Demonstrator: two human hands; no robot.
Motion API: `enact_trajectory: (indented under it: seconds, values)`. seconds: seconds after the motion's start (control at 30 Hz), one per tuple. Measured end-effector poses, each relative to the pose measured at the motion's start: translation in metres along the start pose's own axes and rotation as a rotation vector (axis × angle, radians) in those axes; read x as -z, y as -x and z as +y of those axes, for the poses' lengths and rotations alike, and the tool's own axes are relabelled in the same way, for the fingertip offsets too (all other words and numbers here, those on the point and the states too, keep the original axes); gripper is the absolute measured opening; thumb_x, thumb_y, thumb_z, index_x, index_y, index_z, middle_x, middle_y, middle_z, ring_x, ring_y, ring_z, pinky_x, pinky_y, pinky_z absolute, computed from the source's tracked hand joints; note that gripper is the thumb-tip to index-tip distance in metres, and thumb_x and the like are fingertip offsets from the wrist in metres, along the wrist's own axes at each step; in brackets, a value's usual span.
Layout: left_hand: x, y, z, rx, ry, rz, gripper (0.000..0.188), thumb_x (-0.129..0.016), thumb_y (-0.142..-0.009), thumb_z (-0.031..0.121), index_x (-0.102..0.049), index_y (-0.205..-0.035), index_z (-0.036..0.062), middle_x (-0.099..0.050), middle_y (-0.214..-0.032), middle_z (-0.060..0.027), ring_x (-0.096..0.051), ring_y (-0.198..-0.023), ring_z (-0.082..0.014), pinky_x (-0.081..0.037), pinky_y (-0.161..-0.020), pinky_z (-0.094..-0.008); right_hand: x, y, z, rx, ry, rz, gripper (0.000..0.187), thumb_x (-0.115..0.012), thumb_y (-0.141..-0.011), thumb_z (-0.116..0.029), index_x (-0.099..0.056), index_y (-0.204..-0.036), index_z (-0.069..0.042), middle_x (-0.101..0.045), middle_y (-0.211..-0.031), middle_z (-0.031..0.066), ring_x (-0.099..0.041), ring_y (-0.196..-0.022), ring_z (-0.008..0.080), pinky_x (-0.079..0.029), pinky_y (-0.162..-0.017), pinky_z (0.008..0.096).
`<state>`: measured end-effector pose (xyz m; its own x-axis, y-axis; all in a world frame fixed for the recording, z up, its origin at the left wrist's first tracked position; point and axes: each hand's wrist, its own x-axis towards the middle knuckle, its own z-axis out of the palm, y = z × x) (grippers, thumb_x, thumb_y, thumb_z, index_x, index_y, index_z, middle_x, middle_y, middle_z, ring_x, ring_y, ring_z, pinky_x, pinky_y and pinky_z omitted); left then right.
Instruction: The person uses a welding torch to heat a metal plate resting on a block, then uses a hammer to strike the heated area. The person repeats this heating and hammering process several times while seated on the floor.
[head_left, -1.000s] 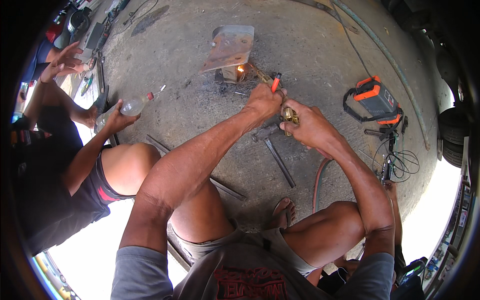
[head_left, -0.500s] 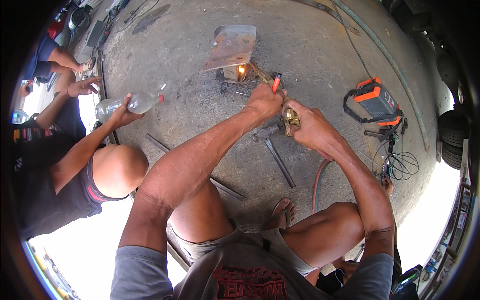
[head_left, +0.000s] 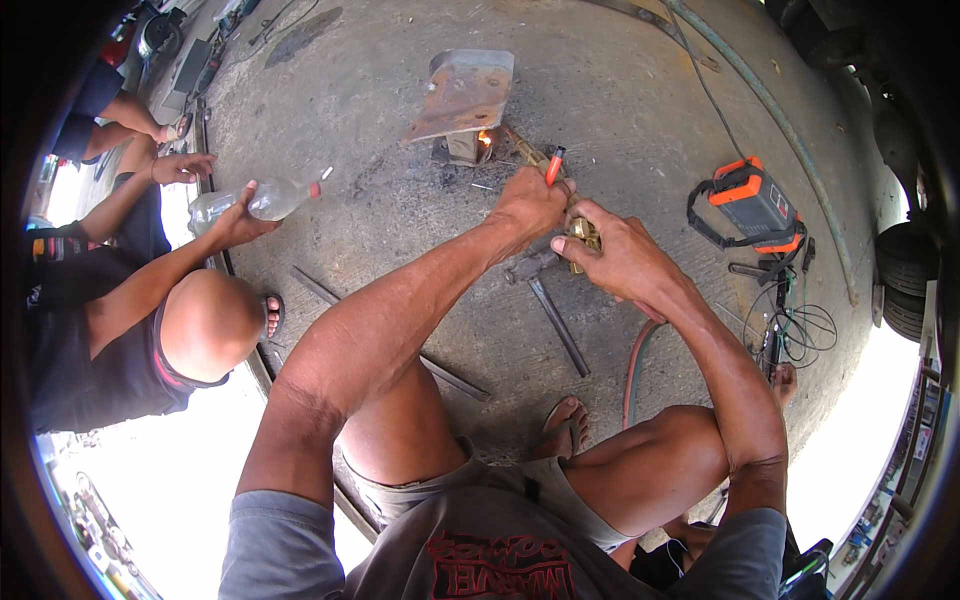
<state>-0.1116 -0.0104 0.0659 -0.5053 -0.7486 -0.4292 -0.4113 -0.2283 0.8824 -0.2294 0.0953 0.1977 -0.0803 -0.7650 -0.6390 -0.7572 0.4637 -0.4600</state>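
My left hand [head_left: 528,208] is closed round a brass cutting torch [head_left: 527,149], and an orange lighter [head_left: 554,166] sticks up from between its fingers. My right hand [head_left: 618,252] grips the torch's valve end, the thumb stretched beside the brass knobs. Ahead, the torch's tip points at a small orange flame [head_left: 485,138]. It burns beside a block [head_left: 464,151] under a bent, rusty metal plate [head_left: 462,95] with holes. Beneath my hands a hammer [head_left: 556,322] lies on the concrete. Red and green hoses [head_left: 635,370] run down near my right knee.
At the left a co-worker's hand [head_left: 240,218] holds a clear plastic bottle [head_left: 275,200] with a red cap. An orange-and-grey machine [head_left: 755,210] with a strap stands at the right, near tangled cables [head_left: 805,328]. A metal bar [head_left: 455,380] lies by my left leg.
My right thumb has lifted and stretched out leftward by the valves. The flame looks smaller. The co-worker's knee and bottle have shifted left, and a sandalled foot now shows.
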Motion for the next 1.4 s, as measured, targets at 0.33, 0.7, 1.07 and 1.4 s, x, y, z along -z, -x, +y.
enact_trajectory:
  seconds: [0.33,0.7,1.07,1.4]
  values:
    - [0.001,0.005,0.005,0.014,-0.004,0.027,0.038,-0.069,-0.104,0.03,-0.071,-0.091,-0.0063,-0.07,-0.079,-0.0128,-0.065,-0.073,-0.02,-0.051,-0.067,-0.0422,-0.003,-0.003,0.002,0.008,0.042,0.03,0.052,-0.061,-0.106,-0.043,-0.057,-0.143,-0.007,-0.076,-0.094,0.0209,-0.077,-0.094,0.0352,-0.056,-0.083,0.053]
    - [0.005,0.012,0.012,0.03,-0.002,0.021,0.04,-0.07,-0.102,0.032,-0.073,-0.091,-0.0064,-0.072,-0.081,-0.0132,-0.066,-0.073,-0.0196,-0.051,-0.067,-0.0417,-0.006,-0.003,0.004,0.031,0.05,0.041,0.043,-0.058,-0.107,-0.041,-0.05,-0.137,-0.012,-0.074,-0.107,0.0221,-0.073,-0.107,0.0406,-0.053,-0.092,0.0554]
    - [0.005,0.007,0.006,0.001,-0.027,0.014,0.041,-0.069,-0.103,0.032,-0.073,-0.093,-0.008,-0.073,-0.082,-0.0153,-0.069,-0.074,-0.0213,-0.053,-0.068,-0.0417,-0.004,-0.001,-0.001,-0.014,0.034,0.004,0.044,-0.057,-0.108,-0.043,-0.051,-0.137,-0.011,-0.074,-0.108,0.0209,-0.073,-0.109,0.0404,-0.054,-0.092,0.0559]
    - [0.005,0.006,0.005,0.009,-0.044,0.015,0.041,-0.069,-0.103,0.031,-0.074,-0.094,-0.0084,-0.074,-0.083,-0.0159,-0.07,-0.075,-0.022,-0.053,-0.069,-0.0419,-0.005,-0.003,0.002,0.008,0.048,0.019,0.046,-0.055,-0.109,-0.044,-0.05,-0.14,-0.01,-0.074,-0.108,0.0218,-0.073,-0.11,0.0401,-0.054,-0.092,0.0555]
